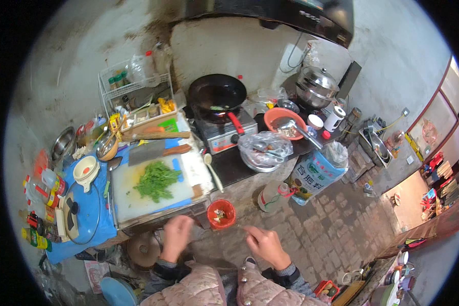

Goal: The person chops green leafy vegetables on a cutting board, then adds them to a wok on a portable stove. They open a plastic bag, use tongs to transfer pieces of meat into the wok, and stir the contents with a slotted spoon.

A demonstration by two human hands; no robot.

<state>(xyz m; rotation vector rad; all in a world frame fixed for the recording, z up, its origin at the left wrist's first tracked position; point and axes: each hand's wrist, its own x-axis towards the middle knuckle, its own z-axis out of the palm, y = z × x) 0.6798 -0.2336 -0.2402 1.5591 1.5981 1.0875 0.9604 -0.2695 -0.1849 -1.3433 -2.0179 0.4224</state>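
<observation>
My left hand is raised just left of a small red basket with pale pieces in it; the hand is blurred and its fingers are bent together. On the basket's right, my right hand has its index finger extended and the others curled; whether either hand holds something small cannot be told. Chopped leafy greens lie on a white cutting board on the counter. Behind the board lies a cleaver with a wooden handle. A black wok with a red handle sits on the stove.
A plastic-covered bowl and an orange basin with a ladle stand right of the stove. A large plastic jug and a printed bag stand on the brick floor. Bottles line the left counter edge. A blue basin is low left.
</observation>
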